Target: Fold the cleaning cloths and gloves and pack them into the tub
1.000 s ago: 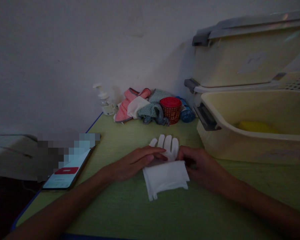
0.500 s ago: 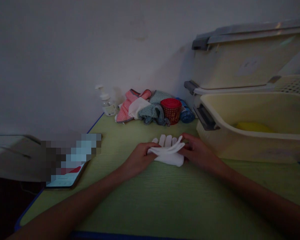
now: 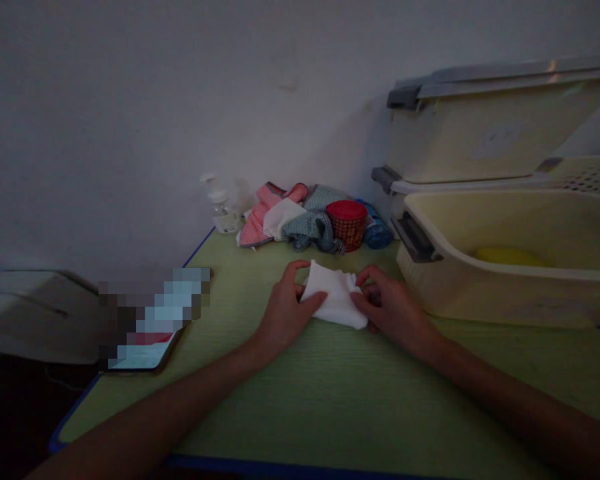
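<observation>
A white glove point(image 3: 336, 297), folded into a small bundle, rests on the green table between my hands. My left hand point(image 3: 293, 303) grips its left side, thumb on top and fingers curled behind the upper edge. At the right side, my right hand point(image 3: 380, 298) pinches the cloth between thumb and bent fingers. The glove's fingers are covered by the folded-over fabric, so whether one glove or a pair lies there cannot be made out.
A cream storage bin point(image 3: 505, 293) with a yellow item point(image 3: 510, 257) inside stands right, before another bin point(image 3: 480, 143). Along the wall sit a pump bottle point(image 3: 225, 213), cloths point(image 3: 260, 217), a red patterned container point(image 3: 347, 227) and a blue roll point(image 3: 377, 233). A phone point(image 3: 145, 357) lies left.
The raised cuff has been folded over the glove's fingers, which no longer show. My left thumb has moved onto the top of the bundle. The view has shifted slightly.
</observation>
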`<state>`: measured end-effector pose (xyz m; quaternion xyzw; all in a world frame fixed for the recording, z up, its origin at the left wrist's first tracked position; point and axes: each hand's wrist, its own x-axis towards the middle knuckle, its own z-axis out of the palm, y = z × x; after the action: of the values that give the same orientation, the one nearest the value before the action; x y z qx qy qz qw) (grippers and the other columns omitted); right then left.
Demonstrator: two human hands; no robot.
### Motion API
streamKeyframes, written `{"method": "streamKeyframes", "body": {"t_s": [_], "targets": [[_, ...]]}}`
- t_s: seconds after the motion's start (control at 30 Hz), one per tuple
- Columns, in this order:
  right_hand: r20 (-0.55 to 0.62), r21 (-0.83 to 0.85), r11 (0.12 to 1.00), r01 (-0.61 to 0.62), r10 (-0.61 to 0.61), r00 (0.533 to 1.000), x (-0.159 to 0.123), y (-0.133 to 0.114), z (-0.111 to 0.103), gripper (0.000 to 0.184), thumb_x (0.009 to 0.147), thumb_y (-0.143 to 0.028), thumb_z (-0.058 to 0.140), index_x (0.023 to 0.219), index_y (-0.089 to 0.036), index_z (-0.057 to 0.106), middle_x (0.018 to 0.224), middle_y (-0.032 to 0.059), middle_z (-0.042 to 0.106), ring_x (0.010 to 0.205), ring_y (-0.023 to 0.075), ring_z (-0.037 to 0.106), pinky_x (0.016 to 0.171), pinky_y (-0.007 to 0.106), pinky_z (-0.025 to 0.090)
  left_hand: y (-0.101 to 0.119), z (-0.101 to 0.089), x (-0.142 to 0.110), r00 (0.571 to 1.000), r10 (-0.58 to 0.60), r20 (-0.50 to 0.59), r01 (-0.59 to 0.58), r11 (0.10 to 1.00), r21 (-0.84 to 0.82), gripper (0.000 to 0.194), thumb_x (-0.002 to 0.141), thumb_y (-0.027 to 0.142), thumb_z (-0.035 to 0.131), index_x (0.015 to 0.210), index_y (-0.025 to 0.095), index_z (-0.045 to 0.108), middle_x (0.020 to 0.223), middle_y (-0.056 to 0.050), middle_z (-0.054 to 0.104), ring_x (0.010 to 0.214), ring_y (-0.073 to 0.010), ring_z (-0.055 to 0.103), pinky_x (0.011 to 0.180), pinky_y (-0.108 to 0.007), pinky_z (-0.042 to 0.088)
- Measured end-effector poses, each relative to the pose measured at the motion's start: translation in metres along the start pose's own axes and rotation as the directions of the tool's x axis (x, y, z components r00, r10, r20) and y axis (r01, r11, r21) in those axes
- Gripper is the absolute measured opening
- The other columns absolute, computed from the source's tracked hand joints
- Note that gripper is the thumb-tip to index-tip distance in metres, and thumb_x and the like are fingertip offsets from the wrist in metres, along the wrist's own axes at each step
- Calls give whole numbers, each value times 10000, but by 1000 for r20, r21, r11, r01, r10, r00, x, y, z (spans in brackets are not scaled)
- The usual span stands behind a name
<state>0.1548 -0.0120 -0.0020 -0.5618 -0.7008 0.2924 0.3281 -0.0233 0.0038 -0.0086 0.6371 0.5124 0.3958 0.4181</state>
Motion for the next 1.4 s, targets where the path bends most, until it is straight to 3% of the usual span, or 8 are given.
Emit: {"method": "streamKeyframes", "body": {"t_s": [0.23,0.4,0.53,0.77,0.93,1.07,1.23,1.4], "targets": [[-61,-151,986,68,-78,995,2,0,0,69,762,-181,469,770,-215,409,508,-55,489,443,116,461,448,226,326,-2,2,1,996,81,-26,-78,992,95,528,702,144,611,1163,189,358,747,28,572,632,-136,562,548,-227,411],[-41,-243,963,114,-128,991,4,2,0,45,787,-182,457,749,-207,455,562,-29,515,497,125,470,490,234,322,-4,1,0,959,284,21,-276,908,316,393,739,95,560,1106,186,452,904,-24,542,803,-168,534,716,-309,446],[-20,-270,956,114,-124,992,6,2,-1,66,788,-163,464,736,-197,486,580,-21,529,526,132,494,516,238,323,-6,-1,1,931,347,115,-362,839,405,104,801,111,514,862,160,582,841,-27,524,787,-165,535,753,-319,451],[-10,-262,958,117,-124,992,6,2,-1,68,788,-166,489,730,-189,515,579,-20,540,534,130,504,514,230,322,-6,0,0,907,393,148,-411,757,508,118,824,118,511,869,132,620,875,-49,517,817,-169,551,789,-328,478],[2,-297,947,118,-123,992,5,0,0,85,785,-148,499,711,-184,522,571,-18,545,522,123,499,512,228,326,-6,2,-5,801,579,151,-502,513,697,303,793,69,536,1084,146,575,1246,-145,460,1150,-284,441,934,-482,415],[1,-310,943,119,-124,992,5,-1,1,80,789,-132,501,734,-176,539,611,2,578,543,132,518,527,235,340,-9,2,-2,724,575,381,-647,377,663,254,868,78,424,1027,132,614,1237,-127,554,1198,-248,461,989,-449,404],[-3,-315,940,133,-141,990,5,1,1,108,826,-134,469,771,-174,552,739,43,628,646,159,565,600,260,382,-14,1,4,752,430,499,-658,460,596,397,885,61,308,1245,84,472,1342,-154,474,1259,-188,426,1049,-388,362],[-24,-302,942,146,-160,987,6,3,1,114,844,-137,456,805,-168,558,797,57,630,709,175,575,643,282,405,-10,-1,4,810,342,477,-582,566,583,421,924,191,291,1325,101,382,1440,-154,326,1348,-207,265,1099,-446,249]]}}
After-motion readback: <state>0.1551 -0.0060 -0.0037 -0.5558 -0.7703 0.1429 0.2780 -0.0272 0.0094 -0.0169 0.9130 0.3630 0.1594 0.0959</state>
